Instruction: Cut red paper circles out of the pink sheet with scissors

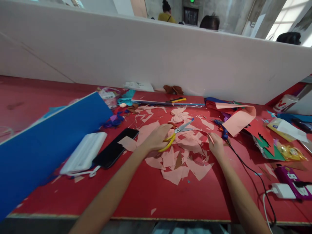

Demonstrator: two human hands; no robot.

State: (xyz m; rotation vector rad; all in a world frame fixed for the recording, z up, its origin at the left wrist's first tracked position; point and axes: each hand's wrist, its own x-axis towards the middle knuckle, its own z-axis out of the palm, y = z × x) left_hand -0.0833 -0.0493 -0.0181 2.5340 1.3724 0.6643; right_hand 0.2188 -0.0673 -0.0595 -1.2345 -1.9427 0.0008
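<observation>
My left hand (pixel 156 138) is closed around the yellow handles of a pair of scissors (pixel 179 131) whose blades point right over a heap of pink paper scraps (pixel 181 162). My right hand (pixel 215 144) pinches a small pink paper piece (pixel 210 138) between thumb and fingers, just right of the blades. Both hands rest low over the red table (pixel 136 198).
A black phone (pixel 114 151) and a white power bank (pixel 84 152) lie left of my hands, beside a large blue sheet (pixel 44 143). A curled pink sheet (pixel 240 118), a glue gun (pixel 221 128) with black cable, coloured paper and a charger (pixel 282 190) lie right. A white partition (pixel 156 58) backs the table; people sit beyond.
</observation>
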